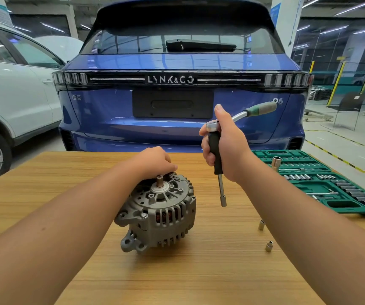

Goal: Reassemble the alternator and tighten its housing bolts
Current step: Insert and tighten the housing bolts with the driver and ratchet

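The grey alternator (158,213) stands on the wooden table (45,183), shaft end up, its two housing halves together. My left hand (154,162) rests on its far top edge with fingers curled over the rim. My right hand (223,146) holds a ratchet wrench (243,115) upright above the table, gripping the black sleeve of its extension bar. The extension's socket tip (223,202) hangs in the air to the right of the alternator, clear of it. The wrench's green-grey handle points up and to the right.
A green socket set case (322,183) lies open at the table's right, one large socket (276,162) standing in it. Two loose small sockets (261,224) (269,246) sit on the table right of the alternator. A blue car (177,95) stands beyond the far edge, a white car (12,95) at left.
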